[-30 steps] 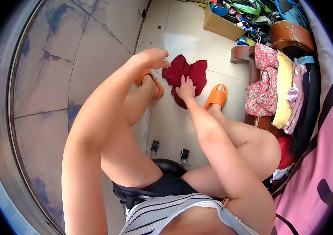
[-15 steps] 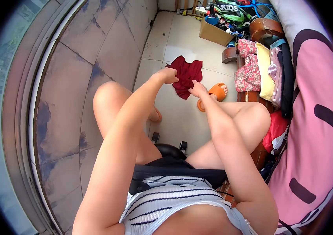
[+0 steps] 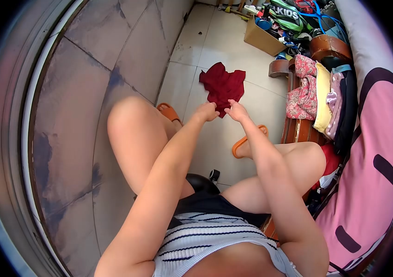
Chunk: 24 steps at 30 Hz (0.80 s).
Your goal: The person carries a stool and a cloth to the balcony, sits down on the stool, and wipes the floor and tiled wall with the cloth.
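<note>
A dark red cloth [image 3: 224, 79] lies spread and creased on the tiled floor in front of me. My left hand [image 3: 207, 111] hovers at the cloth's near left edge, fingers slightly apart and pointing towards it. Beside the near right edge, my right hand [image 3: 237, 111] has its thumb and fingers parted. I see nothing held in either hand. A narrow lower corner of the cloth shows between the two hands; whether the fingertips touch it, I cannot tell.
My feet wear orange slippers [image 3: 241, 147]. Folded clothes [image 3: 322, 97] sit on a wooden bench to the right, beside a pink padded cover [image 3: 367, 171]. A cardboard box [image 3: 263, 39] of odds and ends stands at the back. A tiled wall [image 3: 81, 115] runs along the left.
My left hand has drawn back from the cloth's left side to its near edge, closer to my right hand. The right slipper has moved nearer to me. The view has shifted slightly.
</note>
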Each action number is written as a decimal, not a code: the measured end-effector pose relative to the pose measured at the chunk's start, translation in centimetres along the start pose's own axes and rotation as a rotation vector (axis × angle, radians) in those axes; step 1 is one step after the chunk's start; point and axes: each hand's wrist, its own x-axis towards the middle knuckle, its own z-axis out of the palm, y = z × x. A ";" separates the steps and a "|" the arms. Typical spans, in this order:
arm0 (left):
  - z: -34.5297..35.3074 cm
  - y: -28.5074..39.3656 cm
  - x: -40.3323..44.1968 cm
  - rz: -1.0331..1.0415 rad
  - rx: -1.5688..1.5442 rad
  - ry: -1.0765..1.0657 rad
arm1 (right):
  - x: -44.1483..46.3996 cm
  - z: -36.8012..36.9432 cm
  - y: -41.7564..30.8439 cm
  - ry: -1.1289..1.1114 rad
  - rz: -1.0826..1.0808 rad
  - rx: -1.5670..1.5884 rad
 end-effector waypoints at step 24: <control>1.8 6.4 -3.8 -0.341 -0.868 0.587 | -6.7 3.4 -3.8 0.248 0.198 0.820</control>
